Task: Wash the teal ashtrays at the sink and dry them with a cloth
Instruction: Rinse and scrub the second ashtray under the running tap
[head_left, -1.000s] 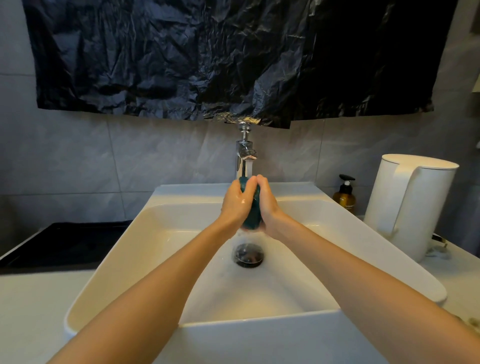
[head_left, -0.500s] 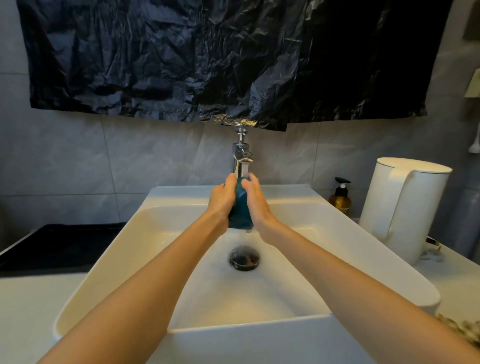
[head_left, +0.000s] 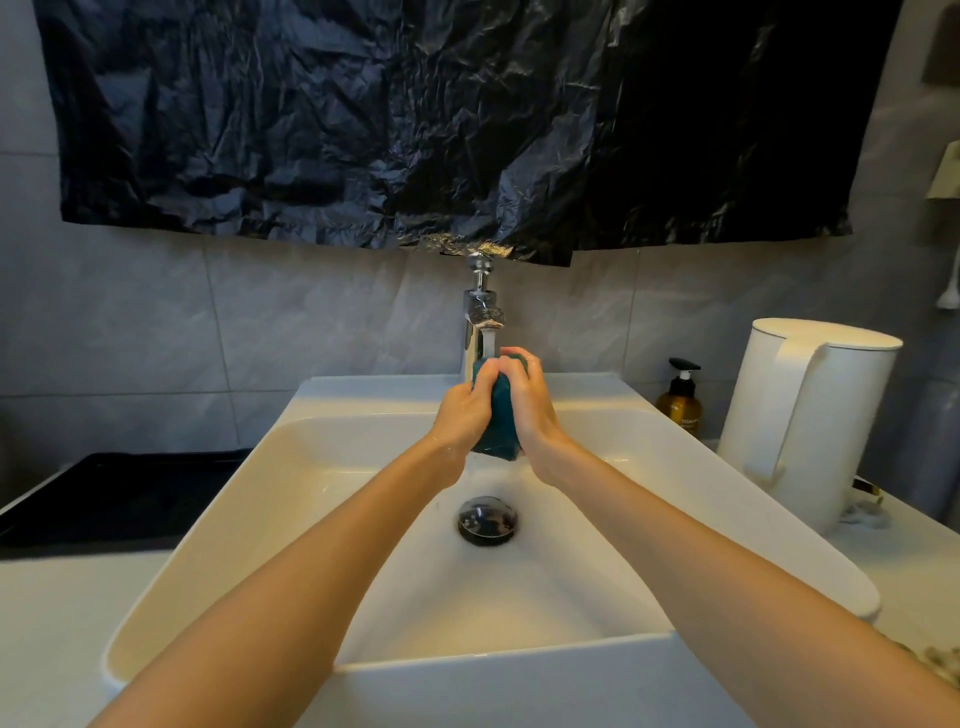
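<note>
Still, the teal ashtray (head_left: 500, 418) is held on edge just beneath the faucet (head_left: 480, 322), above the sink (head_left: 234, 519) basin, and is clamped between both hands. Compared with half a second earlier, the fingers of the right hand (head_left: 532, 410) are now curled over the ashtray's top edge rather than laid along its side. The left hand (head_left: 460, 415) is wrapped against the opposite face, its thumb set near the upper corner. A label is carried by the amber pump bottle (head_left: 681, 402) beside the white kettle (head_left: 810, 415), but its lettering cannot be read reliably.
</note>
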